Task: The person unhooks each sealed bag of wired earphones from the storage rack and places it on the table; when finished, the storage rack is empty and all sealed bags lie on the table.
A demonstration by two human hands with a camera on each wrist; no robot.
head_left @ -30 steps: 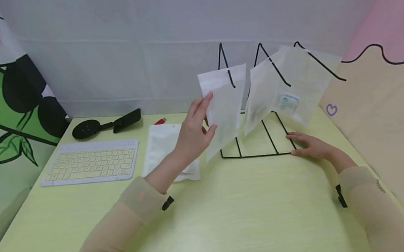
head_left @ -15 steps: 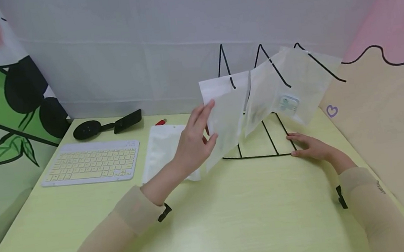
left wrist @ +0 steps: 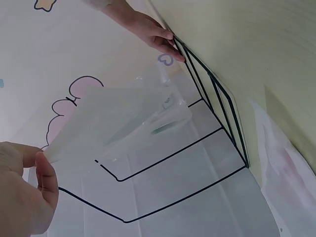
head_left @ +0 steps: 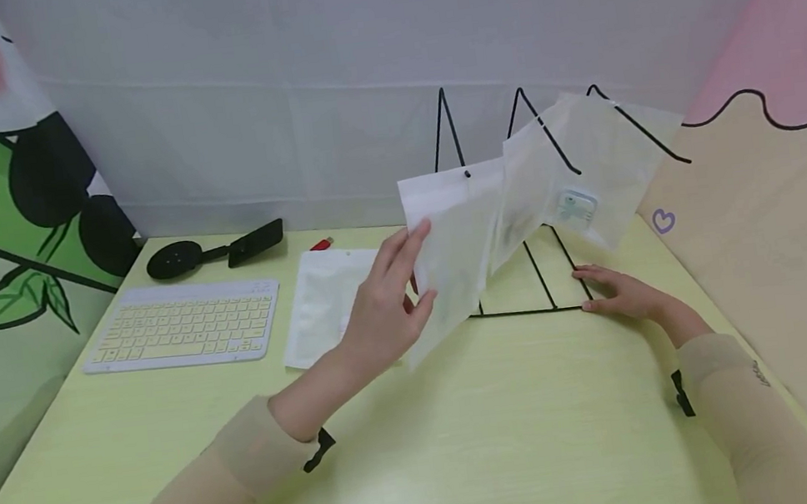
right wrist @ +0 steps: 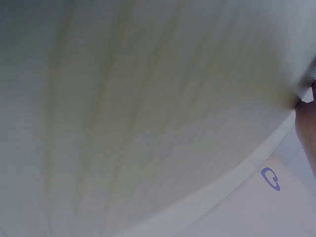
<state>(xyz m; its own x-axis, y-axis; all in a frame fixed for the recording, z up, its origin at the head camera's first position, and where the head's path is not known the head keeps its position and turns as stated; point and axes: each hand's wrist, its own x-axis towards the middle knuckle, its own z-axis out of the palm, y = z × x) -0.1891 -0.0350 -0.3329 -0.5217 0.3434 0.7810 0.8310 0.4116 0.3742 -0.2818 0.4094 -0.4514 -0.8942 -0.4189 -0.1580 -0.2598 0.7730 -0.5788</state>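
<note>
1. The left arm [head_left: 209,486] is slanting from the bottom left toward centre.
2. The left hand [head_left: 386,309] is pinching near centre, fingers [head_left: 412,249] pointing up and right.
3. The right arm [head_left: 743,408] is slanting up-left from the bottom right.
4. The right hand [head_left: 623,292] is gripping right of centre, thumb [head_left: 596,306] and fingers pointing left.

So the left hand [left wrist: 24,192] is at the lower left, thumb and fingertip pinching the edge of a see-through whitish bag [left wrist: 94,121] that's kinda tilted. Another crinkly bag [left wrist: 173,118] sits just behind it, mid-frame. There's a black wire rack [left wrist: 221,128], with two bent prongs angling down-left; can't tell if the lower one pokes through the pinched bag. Up top, the right hand [left wrist: 148,32] holds the rack's corner. Tabletop [left wrist: 276,44] fills the upper right, with a white packet [left wrist: 284,170] lower right.
</note>
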